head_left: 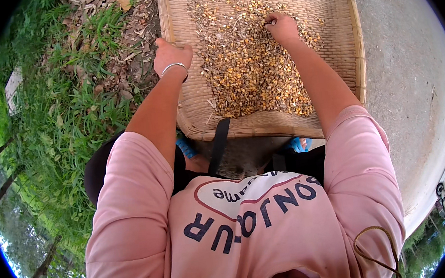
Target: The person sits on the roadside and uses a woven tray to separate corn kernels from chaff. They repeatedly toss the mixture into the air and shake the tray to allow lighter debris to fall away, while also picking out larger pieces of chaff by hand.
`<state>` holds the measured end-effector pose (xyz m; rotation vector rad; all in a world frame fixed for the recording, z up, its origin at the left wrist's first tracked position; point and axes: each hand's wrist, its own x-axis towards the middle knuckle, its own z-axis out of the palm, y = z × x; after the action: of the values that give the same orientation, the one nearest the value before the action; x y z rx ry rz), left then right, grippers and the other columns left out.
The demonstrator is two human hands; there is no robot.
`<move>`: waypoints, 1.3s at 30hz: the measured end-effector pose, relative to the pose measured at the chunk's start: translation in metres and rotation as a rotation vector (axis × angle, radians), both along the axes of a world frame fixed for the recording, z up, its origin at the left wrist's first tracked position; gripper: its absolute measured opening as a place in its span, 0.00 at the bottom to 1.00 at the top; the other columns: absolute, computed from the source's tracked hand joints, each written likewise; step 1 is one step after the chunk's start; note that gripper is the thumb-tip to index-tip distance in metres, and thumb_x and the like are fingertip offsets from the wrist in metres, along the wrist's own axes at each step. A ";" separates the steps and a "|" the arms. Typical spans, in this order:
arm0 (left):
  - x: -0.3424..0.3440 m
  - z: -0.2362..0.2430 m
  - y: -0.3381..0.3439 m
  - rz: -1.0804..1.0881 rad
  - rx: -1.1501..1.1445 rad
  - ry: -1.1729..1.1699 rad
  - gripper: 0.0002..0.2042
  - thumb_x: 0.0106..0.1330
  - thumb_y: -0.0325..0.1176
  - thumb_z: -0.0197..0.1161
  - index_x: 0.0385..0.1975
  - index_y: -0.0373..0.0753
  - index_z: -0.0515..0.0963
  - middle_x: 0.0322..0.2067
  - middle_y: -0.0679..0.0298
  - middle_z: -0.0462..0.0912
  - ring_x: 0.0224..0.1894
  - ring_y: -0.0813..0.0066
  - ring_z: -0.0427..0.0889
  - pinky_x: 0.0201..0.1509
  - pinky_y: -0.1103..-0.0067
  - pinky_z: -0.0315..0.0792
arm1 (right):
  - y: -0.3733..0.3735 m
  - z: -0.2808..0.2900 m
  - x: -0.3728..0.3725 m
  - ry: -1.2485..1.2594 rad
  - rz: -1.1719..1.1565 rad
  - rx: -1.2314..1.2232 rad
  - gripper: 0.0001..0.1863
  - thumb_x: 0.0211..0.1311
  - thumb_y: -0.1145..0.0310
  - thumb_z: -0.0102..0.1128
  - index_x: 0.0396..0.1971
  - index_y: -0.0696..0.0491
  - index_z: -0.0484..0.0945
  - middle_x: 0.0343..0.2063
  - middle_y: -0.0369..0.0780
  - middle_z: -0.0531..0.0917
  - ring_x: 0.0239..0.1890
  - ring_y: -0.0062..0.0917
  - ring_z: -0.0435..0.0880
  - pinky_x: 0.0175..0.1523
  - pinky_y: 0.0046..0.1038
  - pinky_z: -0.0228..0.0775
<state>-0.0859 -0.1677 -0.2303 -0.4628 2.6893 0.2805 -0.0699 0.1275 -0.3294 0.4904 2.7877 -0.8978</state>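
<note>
A woven bamboo winnowing tray [341,51] lies in front of me with a raised rim. Yellow and brown corn kernels [259,78], mixed with darker and paler bits, are spread over its middle. My left hand [173,56], with a silver bangle at the wrist, is closed over the tray's left rim. Toward the far right part of the kernels, my right hand [283,28] hovers or rests with its fingers curled together. A small dark bit seems to be at those fingertips, too small to name.
Grass [80,119] and dry leaves [129,21] border the tray on the left. A grey concrete surface [405,72] runs along the right. Below the tray's near rim are my feet in blue sandals [186,148], and a black strap [219,145] crosses there.
</note>
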 end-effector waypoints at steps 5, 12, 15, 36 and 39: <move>0.000 0.000 0.000 0.001 0.012 -0.001 0.32 0.54 0.49 0.66 0.49 0.33 0.62 0.42 0.47 0.81 0.44 0.53 0.82 0.49 0.66 0.77 | 0.001 -0.001 -0.001 -0.019 0.026 0.113 0.10 0.51 0.64 0.68 0.34 0.48 0.82 0.35 0.39 0.84 0.39 0.30 0.83 0.45 0.33 0.76; -0.001 -0.002 -0.003 0.003 0.016 0.000 0.33 0.53 0.50 0.67 0.49 0.33 0.62 0.41 0.47 0.81 0.44 0.52 0.82 0.49 0.65 0.76 | 0.016 0.000 0.000 -0.001 -0.338 -0.445 0.13 0.56 0.62 0.67 0.34 0.55 0.79 0.24 0.36 0.82 0.25 0.22 0.80 0.31 0.28 0.73; 0.000 0.000 -0.002 -0.011 0.023 0.002 0.32 0.53 0.49 0.66 0.49 0.33 0.62 0.41 0.47 0.81 0.44 0.52 0.82 0.49 0.65 0.76 | 0.019 0.002 0.000 -0.042 -0.411 -0.692 0.12 0.58 0.65 0.66 0.32 0.57 0.76 0.23 0.36 0.80 0.23 0.19 0.79 0.28 0.23 0.73; 0.000 0.004 0.000 0.009 0.044 -0.027 0.32 0.54 0.48 0.66 0.49 0.33 0.61 0.40 0.47 0.81 0.44 0.52 0.82 0.49 0.66 0.76 | -0.079 0.015 -0.008 -0.070 0.205 0.090 0.15 0.52 0.57 0.67 0.40 0.42 0.82 0.37 0.38 0.83 0.40 0.31 0.82 0.47 0.34 0.75; -0.001 0.006 -0.001 0.012 0.051 -0.029 0.31 0.54 0.48 0.66 0.49 0.33 0.61 0.41 0.46 0.81 0.44 0.52 0.82 0.48 0.66 0.76 | -0.079 0.016 -0.013 -0.204 0.197 0.067 0.10 0.57 0.56 0.64 0.38 0.40 0.81 0.40 0.36 0.82 0.44 0.29 0.81 0.47 0.34 0.75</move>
<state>-0.0865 -0.1685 -0.2244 -0.4639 2.6451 0.3423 -0.0830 0.0487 -0.3135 0.2916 2.6300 -0.6745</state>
